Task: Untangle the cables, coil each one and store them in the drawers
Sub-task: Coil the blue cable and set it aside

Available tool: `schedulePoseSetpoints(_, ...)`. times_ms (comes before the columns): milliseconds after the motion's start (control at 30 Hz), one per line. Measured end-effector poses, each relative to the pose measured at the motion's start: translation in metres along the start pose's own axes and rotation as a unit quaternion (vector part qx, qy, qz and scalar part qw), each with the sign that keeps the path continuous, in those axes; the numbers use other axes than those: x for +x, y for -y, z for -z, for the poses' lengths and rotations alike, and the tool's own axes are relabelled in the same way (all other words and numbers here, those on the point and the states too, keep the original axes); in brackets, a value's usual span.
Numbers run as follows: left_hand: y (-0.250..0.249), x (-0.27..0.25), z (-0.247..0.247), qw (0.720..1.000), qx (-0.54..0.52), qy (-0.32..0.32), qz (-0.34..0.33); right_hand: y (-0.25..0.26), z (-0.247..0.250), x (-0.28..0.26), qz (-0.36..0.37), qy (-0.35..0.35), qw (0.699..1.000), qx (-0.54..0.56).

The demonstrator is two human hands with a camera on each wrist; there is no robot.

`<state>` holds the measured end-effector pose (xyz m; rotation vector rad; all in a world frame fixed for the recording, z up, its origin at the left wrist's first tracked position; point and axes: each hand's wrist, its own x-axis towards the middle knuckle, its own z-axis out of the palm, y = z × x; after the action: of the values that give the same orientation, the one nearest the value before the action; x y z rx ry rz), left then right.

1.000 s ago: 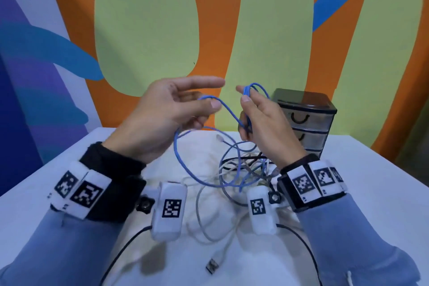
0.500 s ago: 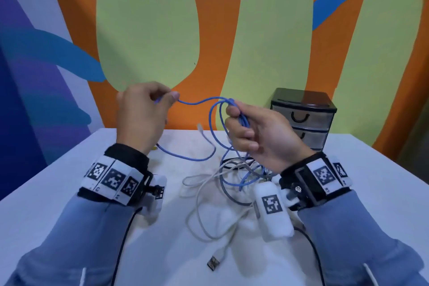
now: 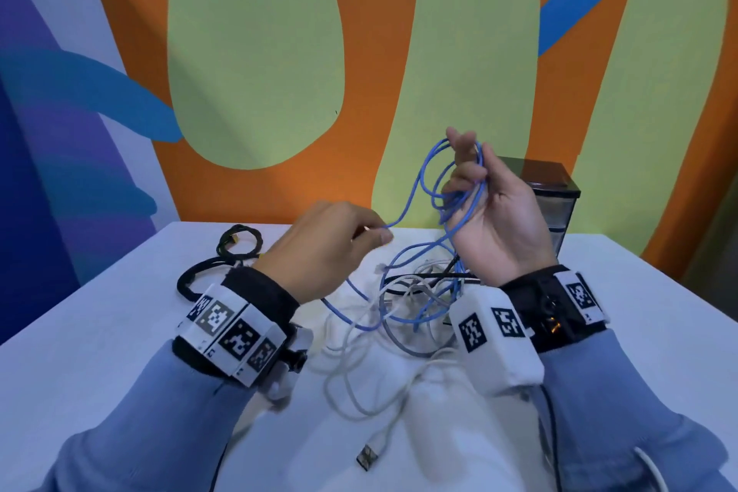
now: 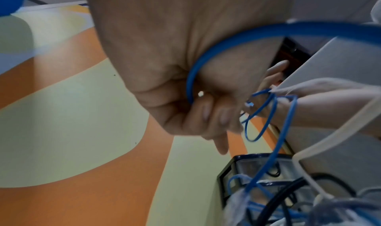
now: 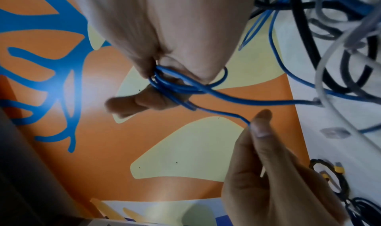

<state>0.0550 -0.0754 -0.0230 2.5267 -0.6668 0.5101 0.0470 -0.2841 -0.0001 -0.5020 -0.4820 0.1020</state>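
While most of the cables (image 3: 399, 316) lie heaped on the counter (image 3: 100, 332), the coiling of the blue cable (image 3: 459, 188) is the step in hand, as I read it. The right hand (image 3: 495, 220) is raised, palm toward the person, its fingers curled round several blue loops that hang from just under the fingertips down across the palm. The left hand (image 3: 331, 244) sits lower and beside it, thumb and fingers pinching the same cable where a free run leaves the coil; the left wrist view shows the strand nipped against the curled fingers (image 4: 206, 112).

From that pinch the cable sags to the counter and runs into the tangle of white, grey and black leads in front of the right wrist, so the blue one is not yet free of the rest. Its clear plug (image 3: 379, 267) lies on the counter at the heap's near edge.

Those loops stand roughly upright, long axis running up and down, top toward the wall. The feeding strand slants up from the left hand to the right.

Next, I would judge, the left hand needs to draw more slack out of the heap and lay another turn over the right fingers, gently, since a snag could drag the other leads along. Behind the right hand the drawers (image 3: 555, 208) look closed, and a coiled black cable (image 3: 239, 242) lies at the far left.
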Motion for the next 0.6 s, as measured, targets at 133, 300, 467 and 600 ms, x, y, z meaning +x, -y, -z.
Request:
schedulePoseSetpoints(133,-0.019,-0.009,0.003,0.994,-0.049,0.070,-0.069,-0.007,0.004,0.004,0.077,-0.029,0.991,-0.101)
schedulePoseSetpoints(300,-0.034,-0.016,0.012,0.988,-0.023,-0.008,-0.153,-0.025,0.003,0.005,0.135,-0.026,0.871,-0.471)
schedulePoseSetpoints(467,-0.019,-0.013,0.032,0.985,-0.089,-0.088,-0.121,-0.033,0.014,0.001,0.052,-0.015,0.697,-0.715)
schedulePoseSetpoints(600,0.004,-0.012,0.050,0.987,-0.084,-0.121,-0.064,-0.021,0.017,0.000,-0.014,-0.020,0.692,-0.721)
